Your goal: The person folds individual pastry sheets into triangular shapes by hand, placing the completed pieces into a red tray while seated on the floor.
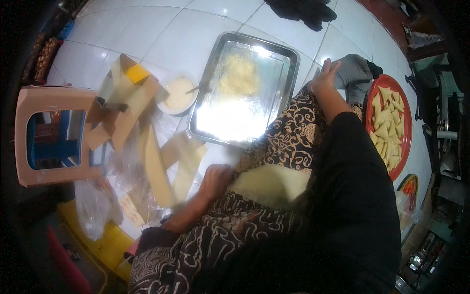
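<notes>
My left hand [216,180] is curled with its back towards me, at the left edge of a pale, thin flat sheet [273,183] on my patterned skirt [290,136]. Whether its fingers grip anything is hidden. Farther out, my right hand [326,78] has its fingers apart and holds nothing visible; it rests by my knee, beside grey cloth [349,71]. Before me on the floor lies a shallow metal tray [288,92] with a heap of fine pale-yellow crumbs [240,75]. A white bowl [175,110] of cream-coloured mixture, with a spoon [192,89] in it, stands against the tray's left side.
At right, a red tray [371,95] holds many folded dough pieces [389,125]. To the left are an opened cardboard box [143,95], strips of pale wrapper [189,165], clear plastic bags [91,209] and a brown plastic stool [55,99]. Dark cloth [304,13] lies on the tiled floor [205,22].
</notes>
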`<state>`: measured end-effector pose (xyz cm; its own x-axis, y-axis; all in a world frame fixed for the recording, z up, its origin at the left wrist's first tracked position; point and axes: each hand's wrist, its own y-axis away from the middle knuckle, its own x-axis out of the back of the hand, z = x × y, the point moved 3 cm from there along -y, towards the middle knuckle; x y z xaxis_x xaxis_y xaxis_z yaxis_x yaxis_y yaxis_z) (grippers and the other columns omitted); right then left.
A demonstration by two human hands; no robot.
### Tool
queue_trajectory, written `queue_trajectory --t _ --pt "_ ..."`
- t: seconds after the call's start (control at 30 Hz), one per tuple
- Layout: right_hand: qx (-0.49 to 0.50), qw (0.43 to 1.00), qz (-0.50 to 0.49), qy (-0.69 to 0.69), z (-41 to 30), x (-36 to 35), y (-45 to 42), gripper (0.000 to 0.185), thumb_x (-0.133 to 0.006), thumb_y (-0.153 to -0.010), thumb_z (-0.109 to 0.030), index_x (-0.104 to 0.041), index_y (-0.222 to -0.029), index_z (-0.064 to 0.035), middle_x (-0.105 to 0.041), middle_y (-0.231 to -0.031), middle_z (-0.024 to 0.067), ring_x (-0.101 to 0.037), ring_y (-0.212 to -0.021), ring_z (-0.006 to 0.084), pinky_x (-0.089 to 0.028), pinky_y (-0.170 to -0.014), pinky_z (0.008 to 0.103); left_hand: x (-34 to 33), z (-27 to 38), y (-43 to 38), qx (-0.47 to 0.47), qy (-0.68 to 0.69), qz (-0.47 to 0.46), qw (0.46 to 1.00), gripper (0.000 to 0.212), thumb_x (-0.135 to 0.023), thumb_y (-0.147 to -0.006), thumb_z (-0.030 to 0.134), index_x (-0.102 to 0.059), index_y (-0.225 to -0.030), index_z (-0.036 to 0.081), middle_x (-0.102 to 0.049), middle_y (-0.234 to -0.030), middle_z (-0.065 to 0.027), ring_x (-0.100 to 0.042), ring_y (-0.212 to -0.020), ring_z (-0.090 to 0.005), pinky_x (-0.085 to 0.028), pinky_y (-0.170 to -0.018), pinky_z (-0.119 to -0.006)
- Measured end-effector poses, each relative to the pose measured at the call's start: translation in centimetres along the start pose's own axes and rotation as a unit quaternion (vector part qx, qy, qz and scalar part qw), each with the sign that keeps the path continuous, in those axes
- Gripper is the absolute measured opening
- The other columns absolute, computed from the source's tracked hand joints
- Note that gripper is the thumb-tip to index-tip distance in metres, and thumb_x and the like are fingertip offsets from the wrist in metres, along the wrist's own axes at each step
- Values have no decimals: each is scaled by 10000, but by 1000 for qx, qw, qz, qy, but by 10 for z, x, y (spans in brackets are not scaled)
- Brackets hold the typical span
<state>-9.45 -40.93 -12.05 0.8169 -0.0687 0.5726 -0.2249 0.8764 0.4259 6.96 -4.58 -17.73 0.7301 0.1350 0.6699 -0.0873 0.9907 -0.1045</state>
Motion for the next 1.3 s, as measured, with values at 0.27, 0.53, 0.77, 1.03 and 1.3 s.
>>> queue_trajectory --t 0.27,0.53,0.77,1.03,1.3 --pt "-16 989 -10 -150 1 -15 -9 511 -456 -786 -389 -509 -1199 -93 -381 -1326 132 -241 -1272 335 -130 -926 680 -17 -20 22 -32 -93 -69 993 279 -566 -760 51 -484 -1026 62 -520 -985 -95 -513 -907 -283 -393 -809 -407" --pt "133 937 123 -300 -2 -49 36 365 -473 -785 -329 -589 -1012 -68 -605 -987 120 -519 -1028 263 -386 -849 406 -30 -31 28 -143 -172 9 975 286 -555 -678 45 -527 -962 70 -531 -966 -82 -524 -880 -273 -410 -766 -404" --pt "69 652 269 -705 14 -73 190 269 -582 -728 -206 -589 -938 -38 -606 -876 112 -578 -823 223 -438 -754 313 -33 -29 32 -153 -164 35 974 271 -571 -692 88 -529 -960 83 -523 -983 -78 -505 -897 -270 -384 -782 -399" --pt "123 600 94 -785 -40 -129 280 306 -604 -717 -97 -534 -1005 -17 -549 -938 58 -514 -878 139 -407 -785 259 -32 -35 25 -136 -156 18 978 186 -552 -669 90 -554 -854 78 -547 -854 -99 -513 -799 -291 -400 -713 -393" --pt "118 525 116 -835 -42 -130 268 311 -599 -631 -114 -533 -917 -11 -561 -803 83 -532 -736 170 -417 -657 273 -6 8 -10 66 163 -13 984 200 -562 -794 124 -603 -973 44 -625 -926 -78 -581 -839 -175 -435 -768 -271"
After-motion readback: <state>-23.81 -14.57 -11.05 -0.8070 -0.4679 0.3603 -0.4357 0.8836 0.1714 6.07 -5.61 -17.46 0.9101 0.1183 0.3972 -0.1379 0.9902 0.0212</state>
